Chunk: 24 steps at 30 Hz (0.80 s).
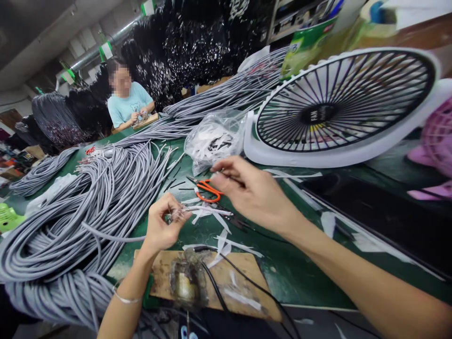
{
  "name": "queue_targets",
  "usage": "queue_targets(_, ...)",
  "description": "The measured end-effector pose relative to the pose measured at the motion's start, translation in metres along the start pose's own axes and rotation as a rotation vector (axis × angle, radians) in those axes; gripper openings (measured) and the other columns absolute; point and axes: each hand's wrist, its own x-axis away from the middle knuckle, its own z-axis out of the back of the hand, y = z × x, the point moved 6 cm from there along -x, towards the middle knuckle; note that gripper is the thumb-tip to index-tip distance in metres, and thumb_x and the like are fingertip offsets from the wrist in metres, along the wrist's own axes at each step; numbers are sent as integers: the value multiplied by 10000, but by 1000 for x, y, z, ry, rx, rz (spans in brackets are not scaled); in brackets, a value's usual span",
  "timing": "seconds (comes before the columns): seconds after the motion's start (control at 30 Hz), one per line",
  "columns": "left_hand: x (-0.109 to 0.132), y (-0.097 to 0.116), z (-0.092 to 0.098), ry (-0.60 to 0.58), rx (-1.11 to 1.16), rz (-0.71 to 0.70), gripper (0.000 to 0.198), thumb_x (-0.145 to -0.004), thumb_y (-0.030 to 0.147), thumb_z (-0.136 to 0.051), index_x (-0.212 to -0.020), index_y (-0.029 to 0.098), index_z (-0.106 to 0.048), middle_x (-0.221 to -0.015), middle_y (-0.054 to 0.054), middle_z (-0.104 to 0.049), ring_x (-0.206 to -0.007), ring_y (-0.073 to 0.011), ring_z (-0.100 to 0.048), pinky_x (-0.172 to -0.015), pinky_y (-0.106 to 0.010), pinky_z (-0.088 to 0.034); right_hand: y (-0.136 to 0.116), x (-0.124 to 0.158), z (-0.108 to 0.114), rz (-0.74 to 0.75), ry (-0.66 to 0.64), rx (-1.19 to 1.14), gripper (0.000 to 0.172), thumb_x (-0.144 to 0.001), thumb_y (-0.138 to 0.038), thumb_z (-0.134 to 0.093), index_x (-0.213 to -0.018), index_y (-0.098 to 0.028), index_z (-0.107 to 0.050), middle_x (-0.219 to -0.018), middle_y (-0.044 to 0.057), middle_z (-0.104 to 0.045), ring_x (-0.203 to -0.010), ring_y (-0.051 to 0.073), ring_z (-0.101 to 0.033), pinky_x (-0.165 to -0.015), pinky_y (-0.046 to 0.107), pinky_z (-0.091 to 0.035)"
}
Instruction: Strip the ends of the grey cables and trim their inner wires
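Observation:
My left hand (pixel 165 221) is closed in a pinch around the end of a grey cable (pixel 116 238), near the middle of the view. Pale, stripped strands and a white inner wire (pixel 212 210) stick out to the right past its fingertips. Above and to the right, my right hand (pixel 247 188) hovers with thumb and fingers drawn together; whatever may be between them is hidden. Just behind its fingertips, orange-handled scissors (pixel 209 190) lie on the green table (pixel 282 268). White strips (pixel 223 242) and short black pieces (pixel 170 184) are scattered around.
Large coils of grey cable (pixel 70 226) fill the left side. A clear bag of white pieces (pixel 212 139) stands beside a white fan (pixel 332 113). In front is a wooden board (pixel 243 278) with a soldered-looking metal block (pixel 187 285) and black leads. A co-worker (pixel 129 101) sits across the table.

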Motion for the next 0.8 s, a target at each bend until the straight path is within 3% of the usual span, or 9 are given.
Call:
queue_targets(0.1, 1, 2, 3, 51, -100, -24, 343, -739, 144, -608, -547, 180, -327, -573, 38, -396, -567, -98, -411, -560, -230, -324, -20, 8, 17, 237, 239, 285, 195, -851, -321, -440, -772, -176, -544, -600, 1, -597, -477, 100, -508, -474, 227, -326)
queue_targets(0.23, 1, -2, 5, 76, -141, 6, 350, -746, 149, -601, -561, 188, -306, -578, 41, -377, -588, -106, -435, -575, -234, -338, -42, 23, -1, 594, 180, 528, 203, -844, -234, -479, -668, -176, -563, -599, -5, -608, -510, 102, -512, -515, 239, -306)
queue_targets(0.33, 2, -3, 3, 57, -155, 9, 349, -745, 158, -603, -566, 190, -305, -577, 42, -380, -579, -105, -425, -566, -233, -333, -42, 27, -13, 663, 135, 626, 224, -848, -226, -476, -659, -178, -587, -620, 0, -618, -530, 112, -502, -535, 253, -285)
queue_targets(0.5, 0, -1, -1, 31, -196, 38, 332, -737, 181, -609, -562, 190, -327, -561, 46, -373, -541, -99, -389, -534, -233, -315, -40, 29, -21, 645, 77, 648, 287, -873, -233, -426, -651, -183, -601, -616, 13, -619, -538, 113, -497, -552, 257, -277)
queue_targets(0.6, 0, 2, -5, 3, -256, -14, 360, -732, 172, -598, -525, 188, -304, -554, 39, -378, -525, -96, -389, -516, -232, -314, -36, 29, -27, 561, 36, 638, 287, -874, -227, -415, -665, -182, -607, -643, 25, -636, -561, 118, -533, -536, 256, -279)
queue_targets(0.8, 5, 9, -13, -113, -325, -169, 478, -717, 102, -575, -434, 159, -195, -570, 6, -429, -583, -101, -539, -494, -206, -351, 0, 7, -24, 104, -78, 715, 183, -830, -224, -473, -716, -170, -605, -670, 56, -648, -549, 154, -553, -463, 271, -174)
